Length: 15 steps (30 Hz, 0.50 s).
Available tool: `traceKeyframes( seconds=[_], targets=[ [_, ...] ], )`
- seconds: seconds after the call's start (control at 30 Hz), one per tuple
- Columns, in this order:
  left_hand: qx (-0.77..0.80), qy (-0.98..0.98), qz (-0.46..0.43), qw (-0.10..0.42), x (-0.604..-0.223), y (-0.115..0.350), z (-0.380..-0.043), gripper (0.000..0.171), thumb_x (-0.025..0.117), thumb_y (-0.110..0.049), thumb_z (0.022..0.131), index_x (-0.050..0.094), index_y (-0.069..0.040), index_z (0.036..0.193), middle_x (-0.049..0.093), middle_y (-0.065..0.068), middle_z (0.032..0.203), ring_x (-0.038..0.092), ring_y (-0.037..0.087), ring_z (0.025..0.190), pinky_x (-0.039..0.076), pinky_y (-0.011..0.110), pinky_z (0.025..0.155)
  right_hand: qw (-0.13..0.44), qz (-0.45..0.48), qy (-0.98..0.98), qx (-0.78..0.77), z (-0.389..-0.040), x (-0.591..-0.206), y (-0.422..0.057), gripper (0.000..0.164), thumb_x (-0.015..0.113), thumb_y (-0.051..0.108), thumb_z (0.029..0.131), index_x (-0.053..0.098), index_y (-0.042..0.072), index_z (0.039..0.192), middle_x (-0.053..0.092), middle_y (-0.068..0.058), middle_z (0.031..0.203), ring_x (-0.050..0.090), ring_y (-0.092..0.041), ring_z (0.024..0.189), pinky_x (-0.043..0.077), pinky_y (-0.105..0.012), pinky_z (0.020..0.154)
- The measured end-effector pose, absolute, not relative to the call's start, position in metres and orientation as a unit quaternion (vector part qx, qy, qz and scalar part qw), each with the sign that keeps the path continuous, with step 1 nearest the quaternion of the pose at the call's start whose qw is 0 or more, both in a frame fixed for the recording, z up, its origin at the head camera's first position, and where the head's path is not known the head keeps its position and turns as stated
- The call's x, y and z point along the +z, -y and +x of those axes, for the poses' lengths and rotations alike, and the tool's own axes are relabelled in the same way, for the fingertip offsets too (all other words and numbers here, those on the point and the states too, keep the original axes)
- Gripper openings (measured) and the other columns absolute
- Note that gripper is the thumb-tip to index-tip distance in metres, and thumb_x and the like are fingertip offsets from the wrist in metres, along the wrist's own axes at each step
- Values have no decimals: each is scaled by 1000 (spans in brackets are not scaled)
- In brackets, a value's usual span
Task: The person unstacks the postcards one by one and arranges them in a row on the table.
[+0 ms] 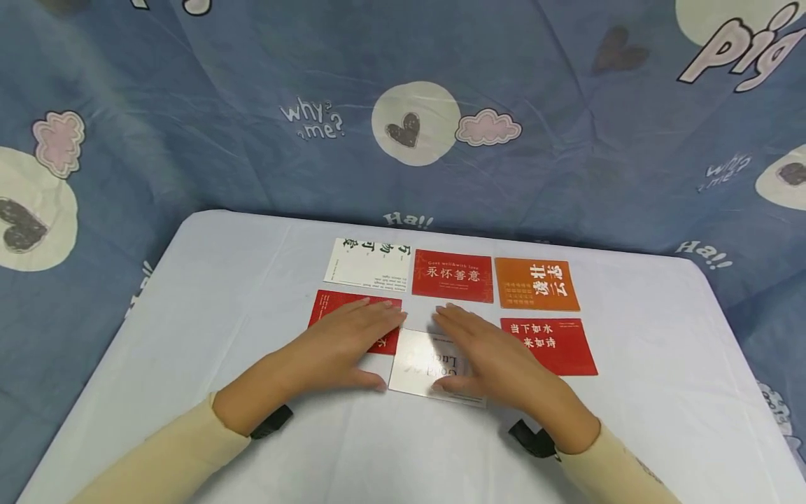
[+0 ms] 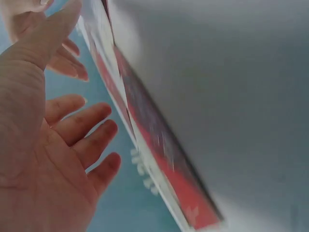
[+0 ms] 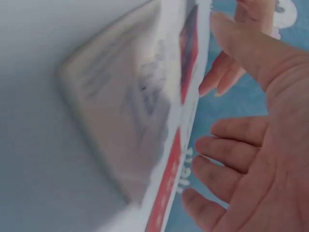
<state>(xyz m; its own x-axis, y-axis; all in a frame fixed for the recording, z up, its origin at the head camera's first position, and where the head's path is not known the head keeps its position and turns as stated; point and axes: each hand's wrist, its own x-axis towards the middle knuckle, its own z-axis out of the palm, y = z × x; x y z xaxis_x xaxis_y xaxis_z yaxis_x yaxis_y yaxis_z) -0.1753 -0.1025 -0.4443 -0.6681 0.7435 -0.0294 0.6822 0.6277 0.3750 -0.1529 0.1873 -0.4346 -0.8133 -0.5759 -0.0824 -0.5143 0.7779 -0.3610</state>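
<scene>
Two rows of cards lie flat on the white table. My left hand [image 1: 343, 343] is over the left red card [image 1: 330, 301], covering part of it, fingers extended and palm free in the left wrist view. My right hand [image 1: 497, 357] reaches over the right part of the silver-white "Good Luck" card [image 1: 418, 364], its fingers loosely extended with nothing in them. Beside it lies the right red card [image 1: 567, 346], partly hidden by this hand. Behind are a white card with green characters [image 1: 368, 266], a red card [image 1: 452, 276] and an orange card [image 1: 538, 283].
A white cloth covers the table [image 1: 655, 336]. Behind its far edge hangs a blue patterned curtain [image 1: 252, 154]. A dark strap [image 1: 272, 422] shows at the left wrist and another dark strap [image 1: 534, 441] at the right.
</scene>
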Motion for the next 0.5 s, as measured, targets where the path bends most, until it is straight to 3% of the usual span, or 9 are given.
traceKeyframes(
  seconds=[0.2,0.5],
  targets=[
    [142,-890,421,99,-453,80,-169,104,90,-53,77,44,-12,160,47,3,160,40,22,149,20,45,127,109,-294,-939,-138,-137,-443,-204,101,92,55,74,50,13,156,46,-7,160,43,-31,148,46,-53,112],
    [143,-885,434,89,-457,66,-166,93,89,-46,81,48,-11,156,54,3,155,47,23,145,22,46,127,104,-288,-943,-129,-131,-450,-212,93,96,41,74,55,11,151,52,-9,155,48,-32,144,47,-52,111]
  ],
)
